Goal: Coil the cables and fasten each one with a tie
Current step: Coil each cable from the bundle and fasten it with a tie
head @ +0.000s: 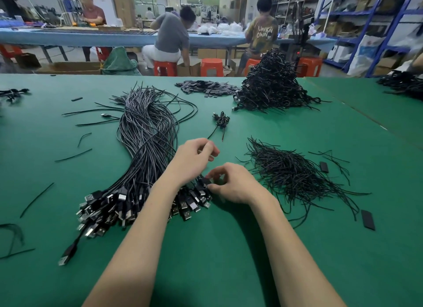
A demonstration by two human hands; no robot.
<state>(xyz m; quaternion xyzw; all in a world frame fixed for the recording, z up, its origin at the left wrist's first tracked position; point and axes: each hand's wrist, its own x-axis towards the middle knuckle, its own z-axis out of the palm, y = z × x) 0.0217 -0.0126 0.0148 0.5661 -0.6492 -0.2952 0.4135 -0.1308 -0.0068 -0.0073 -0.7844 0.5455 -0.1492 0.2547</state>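
A thick bundle of straight black USB cables lies on the green table, its plugs fanned out toward me. My right hand pinches one black plug at the right edge of that fan. My left hand hovers just above, fingers curled around a thin cable. A loose heap of black wire ties lies to the right. One coiled, tied cable rests alone behind my hands. A tall pile of coiled cables stands at the back right.
Flat black strips lie in a heap at the back centre, two more near the ties. Stray ties are scattered on the left. Beyond the table's far edge, people sit on red stools at a blue bench.
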